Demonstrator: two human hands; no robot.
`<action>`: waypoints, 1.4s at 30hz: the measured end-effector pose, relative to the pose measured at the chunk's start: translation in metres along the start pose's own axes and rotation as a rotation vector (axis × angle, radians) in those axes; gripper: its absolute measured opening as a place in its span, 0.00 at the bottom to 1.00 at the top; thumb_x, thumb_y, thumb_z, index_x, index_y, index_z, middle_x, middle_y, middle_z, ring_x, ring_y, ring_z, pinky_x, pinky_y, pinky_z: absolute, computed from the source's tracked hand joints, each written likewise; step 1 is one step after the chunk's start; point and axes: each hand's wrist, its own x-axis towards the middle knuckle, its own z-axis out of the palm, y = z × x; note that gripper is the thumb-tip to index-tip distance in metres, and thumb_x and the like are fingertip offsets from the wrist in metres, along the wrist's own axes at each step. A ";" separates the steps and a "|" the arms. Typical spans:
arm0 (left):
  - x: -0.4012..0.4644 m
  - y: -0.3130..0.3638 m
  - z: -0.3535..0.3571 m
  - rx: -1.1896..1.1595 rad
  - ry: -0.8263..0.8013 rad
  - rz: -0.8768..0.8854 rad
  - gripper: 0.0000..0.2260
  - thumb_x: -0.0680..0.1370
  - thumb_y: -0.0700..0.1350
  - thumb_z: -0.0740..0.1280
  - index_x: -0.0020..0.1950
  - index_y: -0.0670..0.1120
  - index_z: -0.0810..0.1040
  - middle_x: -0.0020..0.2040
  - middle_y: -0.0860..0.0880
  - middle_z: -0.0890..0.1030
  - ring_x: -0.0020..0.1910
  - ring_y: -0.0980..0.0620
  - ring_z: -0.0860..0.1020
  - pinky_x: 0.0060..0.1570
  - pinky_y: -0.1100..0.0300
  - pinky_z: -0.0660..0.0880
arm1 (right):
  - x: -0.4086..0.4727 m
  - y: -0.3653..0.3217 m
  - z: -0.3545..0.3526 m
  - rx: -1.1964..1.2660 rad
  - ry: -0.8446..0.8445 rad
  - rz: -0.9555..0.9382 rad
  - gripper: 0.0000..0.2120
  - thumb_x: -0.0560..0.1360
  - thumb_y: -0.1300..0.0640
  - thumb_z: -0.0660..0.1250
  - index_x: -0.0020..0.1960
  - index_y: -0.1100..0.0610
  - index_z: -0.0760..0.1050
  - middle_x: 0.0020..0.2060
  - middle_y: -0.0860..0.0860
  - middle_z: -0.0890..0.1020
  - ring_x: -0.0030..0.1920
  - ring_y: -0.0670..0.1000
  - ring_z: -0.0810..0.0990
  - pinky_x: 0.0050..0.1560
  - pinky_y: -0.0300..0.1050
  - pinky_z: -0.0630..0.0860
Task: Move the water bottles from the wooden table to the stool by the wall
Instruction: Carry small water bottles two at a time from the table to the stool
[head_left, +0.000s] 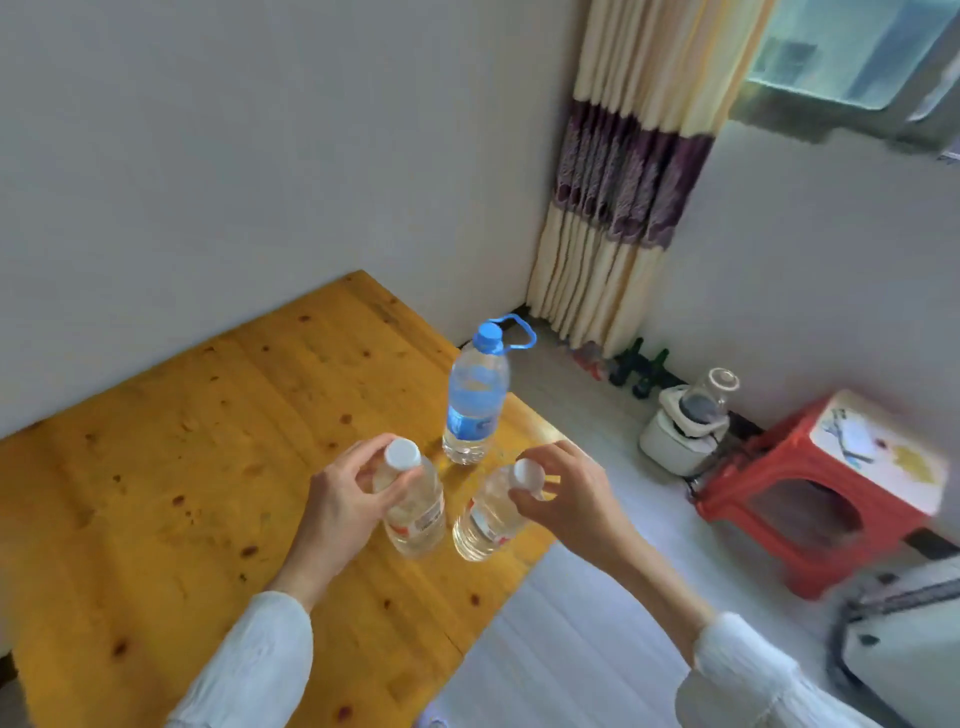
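Gripping two clear bottles (415, 512), third upright (475, 400)

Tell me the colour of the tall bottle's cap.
Blue, on the tall bottle; head view.

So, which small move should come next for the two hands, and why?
Probably lift both white-capped bottles: the left hand grips one near its cap, the right hand grips the other, and both look still on the wooden table.
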 end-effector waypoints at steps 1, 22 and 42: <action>-0.009 0.014 0.015 -0.030 -0.031 0.024 0.16 0.67 0.45 0.75 0.46 0.63 0.75 0.45 0.61 0.79 0.43 0.72 0.77 0.42 0.79 0.71 | -0.020 0.006 -0.018 0.011 0.048 0.013 0.14 0.66 0.59 0.72 0.51 0.58 0.77 0.48 0.55 0.77 0.49 0.56 0.78 0.53 0.56 0.76; -0.281 0.326 0.454 -0.446 -1.206 0.436 0.12 0.60 0.51 0.74 0.42 0.60 0.82 0.42 0.61 0.84 0.40 0.64 0.80 0.42 0.71 0.76 | -0.500 0.187 -0.338 -0.043 1.157 0.577 0.12 0.66 0.59 0.72 0.47 0.49 0.75 0.45 0.47 0.77 0.44 0.38 0.78 0.48 0.32 0.76; -0.667 0.586 0.824 -0.453 -2.073 0.849 0.04 0.68 0.47 0.74 0.41 0.54 0.82 0.44 0.49 0.84 0.42 0.59 0.80 0.46 0.60 0.78 | -0.890 0.318 -0.536 -0.311 1.875 1.148 0.12 0.65 0.64 0.73 0.49 0.58 0.78 0.44 0.55 0.79 0.45 0.50 0.79 0.45 0.27 0.73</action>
